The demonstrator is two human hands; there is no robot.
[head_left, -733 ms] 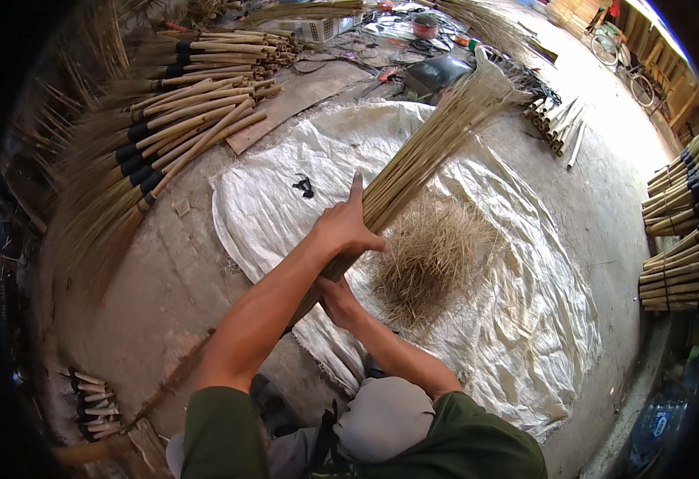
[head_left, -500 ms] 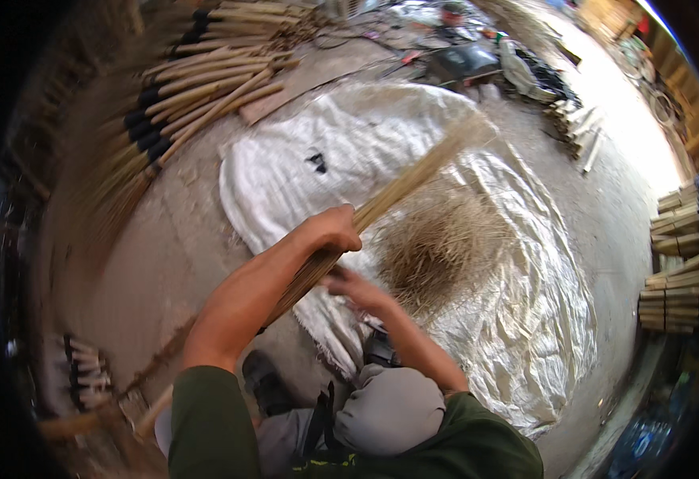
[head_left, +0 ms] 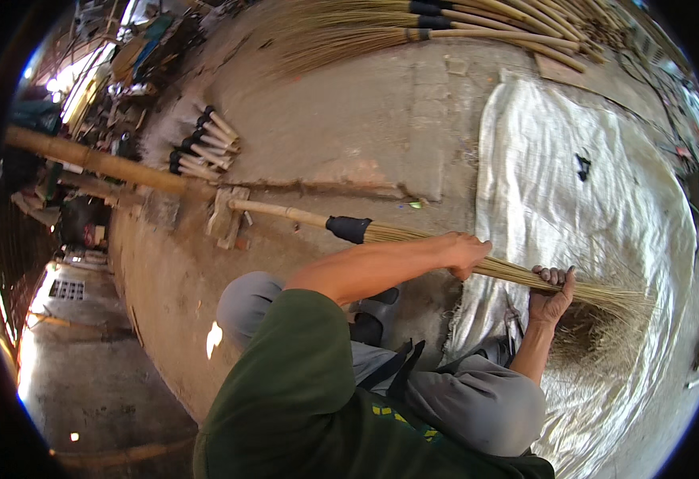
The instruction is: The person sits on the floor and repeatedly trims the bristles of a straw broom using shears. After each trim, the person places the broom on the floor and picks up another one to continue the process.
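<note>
A long-handled broom (head_left: 349,229) lies slantwise across my front, its pale stick handle at the left and its straw bristles at the right. Black wrapping binds the bristles to the handle. Partway along the bristles, my left hand (head_left: 467,252) is closed round the bundle. My right hand (head_left: 553,295) wraps it farther toward the tips, fingers over the straws and thumb up. Beneath the bristle ends is a heap of loose straw clippings (head_left: 597,339), partly hidden, on a white woven sheet (head_left: 533,160).
Several finished brooms (head_left: 477,32) lie at the top. Short sticks with black ends (head_left: 206,145) are grouped at the left. The handle end is by a wooden block (head_left: 227,217), near a thick bamboo pole (head_left: 102,160). A small black scrap (head_left: 583,166) rests on the sheet.
The view has swung left, bringing the whole broom handle into sight. My right hand, blurred below the left one before, now grips the bristles nearer their tips. My left hand still holds the broom.
</note>
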